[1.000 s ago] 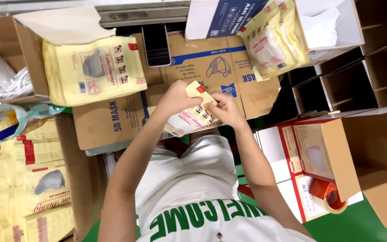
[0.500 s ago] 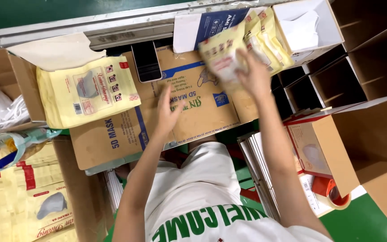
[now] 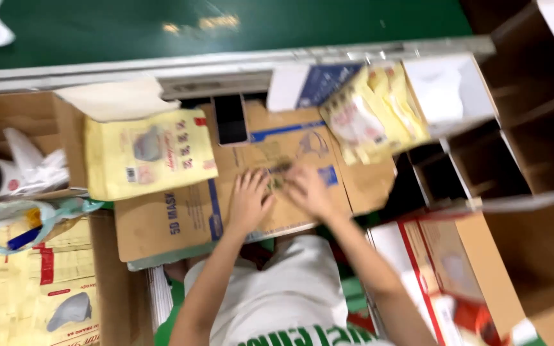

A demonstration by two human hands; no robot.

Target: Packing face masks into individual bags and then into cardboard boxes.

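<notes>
Both my hands lie on the flattened cardboard sheet (image 3: 181,221) that serves as my work surface. My left hand (image 3: 249,200) rests flat, fingers spread, holding nothing that I can see. My right hand (image 3: 307,190) sits just beside it, toward the sheet's far right part; motion blur hides its fingers, so I cannot tell whether it pinches anything or lies loose. Between the two hands, near my fingertips, is a small dark smudge I cannot identify.

The stack of yellow pouches (image 3: 370,118) lies beyond my right hand, up and to the right, near the sheet's far right corner, its long axis tilted. My right hand is the nearer one. A single yellow pouch (image 3: 150,160) sits over the sheet's far left corner, beyond and left of my left hand. A dark phone (image 3: 230,120) lies along the far edge between them.

The sheet's middle and near edge are bare cardboard. Cardboard compartments (image 3: 482,160) hem the right side.
</notes>
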